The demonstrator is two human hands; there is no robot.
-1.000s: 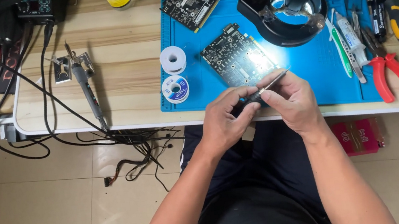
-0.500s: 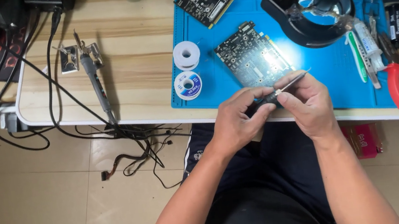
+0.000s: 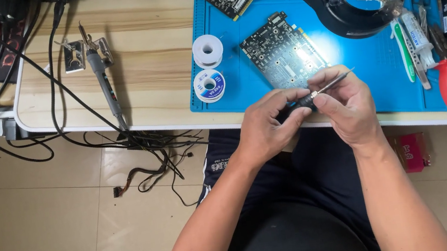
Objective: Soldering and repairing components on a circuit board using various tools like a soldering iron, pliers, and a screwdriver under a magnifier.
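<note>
Over the blue silicone work mat's (image 3: 240, 76) near edge, the left hand (image 3: 265, 128) pinches the black-handled soldering iron (image 3: 312, 95) while the right hand (image 3: 349, 105) closes round its metal tip end, best kept steady and clear of the dark circuit board (image 3: 284, 58).

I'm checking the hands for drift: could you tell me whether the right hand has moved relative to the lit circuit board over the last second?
No. The right hand stays just below the circuit board, at the blue mat's near edge; only the camera shifted.
</note>
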